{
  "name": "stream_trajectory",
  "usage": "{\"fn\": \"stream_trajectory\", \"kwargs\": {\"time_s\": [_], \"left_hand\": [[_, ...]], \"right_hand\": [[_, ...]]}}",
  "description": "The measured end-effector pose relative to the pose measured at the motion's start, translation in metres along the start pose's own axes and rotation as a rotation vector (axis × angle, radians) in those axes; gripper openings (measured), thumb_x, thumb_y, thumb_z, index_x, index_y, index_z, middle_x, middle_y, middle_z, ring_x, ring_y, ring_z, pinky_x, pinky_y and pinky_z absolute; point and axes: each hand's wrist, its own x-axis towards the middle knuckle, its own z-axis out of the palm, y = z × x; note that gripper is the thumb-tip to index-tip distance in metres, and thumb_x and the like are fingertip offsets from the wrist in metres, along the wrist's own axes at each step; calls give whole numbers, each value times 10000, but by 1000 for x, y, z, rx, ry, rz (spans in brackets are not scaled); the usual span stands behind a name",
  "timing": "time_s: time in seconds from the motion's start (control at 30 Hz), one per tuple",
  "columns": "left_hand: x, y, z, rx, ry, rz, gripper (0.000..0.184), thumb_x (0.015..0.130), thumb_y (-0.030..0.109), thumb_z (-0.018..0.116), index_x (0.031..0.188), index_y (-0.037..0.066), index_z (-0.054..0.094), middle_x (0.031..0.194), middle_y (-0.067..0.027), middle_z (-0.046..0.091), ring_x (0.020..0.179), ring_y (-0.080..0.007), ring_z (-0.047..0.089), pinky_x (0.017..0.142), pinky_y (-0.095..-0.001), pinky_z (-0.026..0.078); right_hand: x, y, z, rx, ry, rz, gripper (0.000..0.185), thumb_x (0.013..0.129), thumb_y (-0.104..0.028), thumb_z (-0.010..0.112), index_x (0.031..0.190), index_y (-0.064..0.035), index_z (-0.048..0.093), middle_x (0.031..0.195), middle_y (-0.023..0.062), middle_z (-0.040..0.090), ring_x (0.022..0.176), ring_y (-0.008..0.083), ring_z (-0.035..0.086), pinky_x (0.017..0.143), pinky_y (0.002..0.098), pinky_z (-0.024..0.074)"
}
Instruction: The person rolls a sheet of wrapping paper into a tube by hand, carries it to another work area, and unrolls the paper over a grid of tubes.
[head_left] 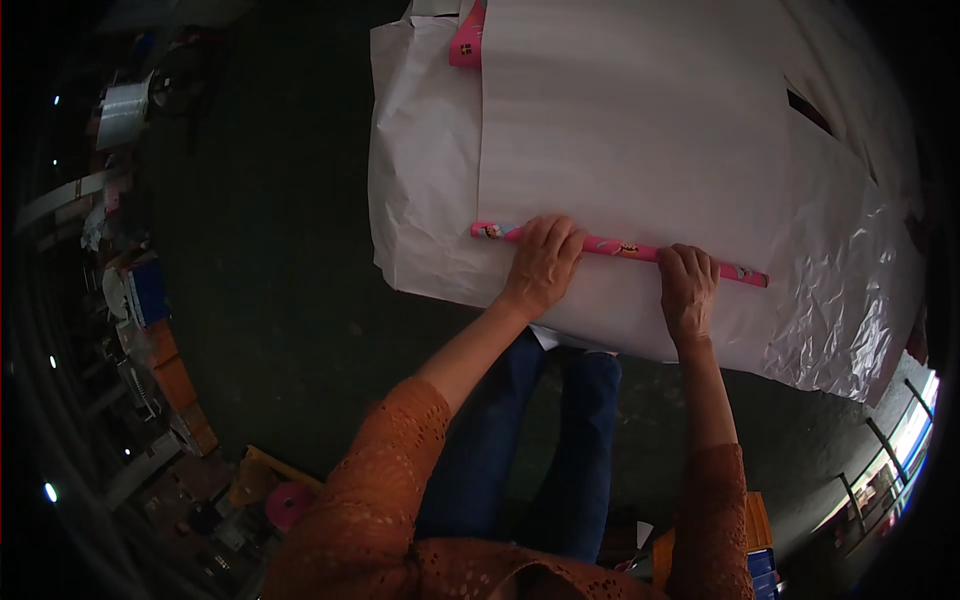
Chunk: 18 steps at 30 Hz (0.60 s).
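A thin roll of pink printed wrapping paper lies across the near part of the covered table, tilting slightly down to the right. Its unrolled sheet, white side up, stretches away toward the far side. My left hand is closed over the roll left of its middle, fingers curled across the top. Closer to the right end, my right hand grips the same roll. Both thumbs are mostly hidden. At the far left edge of the sheet, a curled pink piece shows its printed side.
Crinkled white and clear covering drapes over the table edges. Dark green floor lies to the left. Shelves and boxes, one an orange box, line the far left. A pink round item sits at lower left.
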Motion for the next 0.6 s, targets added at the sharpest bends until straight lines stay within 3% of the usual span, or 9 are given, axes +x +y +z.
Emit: {"fn": "stream_trajectory", "kwargs": {"time_s": [0.07, 0.17, 0.27, 0.37, 0.6], "left_hand": [[-13, 2, 1, 50, 55, 64, 266, 865, 145, 625, 1120, 71, 613, 1133, -100, 526, 1128, -282, 515, 984, -433, 419], [-12, 11, -8, 50, 53, 95, 194, 858, 101, 589, 1042, 75, 644, 1025, -73, 536, 1044, -250, 533, 912, -398, 441], [-4, 13, -9, 27, 31, 63, 226, 850, 90, 572, 1066, 65, 635, 1001, -76, 549, 1015, -252, 543, 884, -395, 442], [4, 16, -10, 12, 45, 17, 206, 847, 73, 559, 1042, 60, 623, 971, -78, 560, 969, -253, 550, 855, -393, 445], [-8, 21, -13, 14, -43, 21, 98, 845, 95, 595, 940, 80, 579, 957, -81, 551, 965, -248, 544, 844, -372, 439]], "right_hand": [[-13, 0, -4, 84, -72, -9, 225, 859, -103, 650, 1084, -110, 659, 1102, 55, 647, 1075, 262, 585, 942, 438, 409], [-28, 0, -5, 99, -94, 16, 230, 861, -109, 653, 1091, -108, 659, 1094, 63, 649, 1074, 266, 588, 928, 430, 423], [-9, -16, -21, -103, 46, -40, 240, 859, -119, 670, 1098, -100, 659, 1070, 70, 656, 1059, 270, 596, 914, 419, 432], [-3, -23, -14, 46, 96, 42, 220, 848, -127, 690, 1062, -87, 657, 1045, 74, 659, 1041, 280, 600, 896, 424, 437], [-19, -17, -10, 103, -55, 25, 156, 844, -130, 701, 978, -79, 641, 1011, 73, 657, 994, 294, 607, 871, 434, 438]]}}
